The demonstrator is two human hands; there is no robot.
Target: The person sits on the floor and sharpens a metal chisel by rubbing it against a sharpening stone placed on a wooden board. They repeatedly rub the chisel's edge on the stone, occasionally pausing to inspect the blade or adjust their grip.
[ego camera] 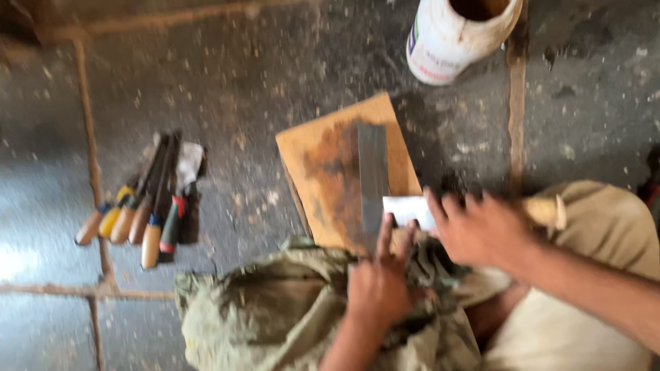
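At the bottom centre of the frame the left hand (377, 283) is reaching up from the lower edge, wrist bent slightly, with two or three fingers stretched out and pressing down on the near end of a flat blade (405, 209). The blade is pale and rectangular, and its long axis is running left to right across the middle right of the frame — its free end pointing left, its wooden handle (544, 211) pointing right. Just to the right, the right hand (481, 230) is coming in from the lower right corner with the forearm sloping down, knuckles up and fingers curled over the blade where it is meeting the handle, gripping it. The hands are sitting close together, both on the same tool.

Under the blade a narrow grey stone (372, 175) is lying upright in the frame on a wooden board (320, 165). An olive cloth (275, 309) is bunching across the bottom.

At middle left a bundle of chisels (148, 199) is resting on the dusty floor (240, 75), handles pointing down-left. At the top right a white plastic tub (450, 41) is standing with a blue and red label on its side — the print is too blurred to make out.
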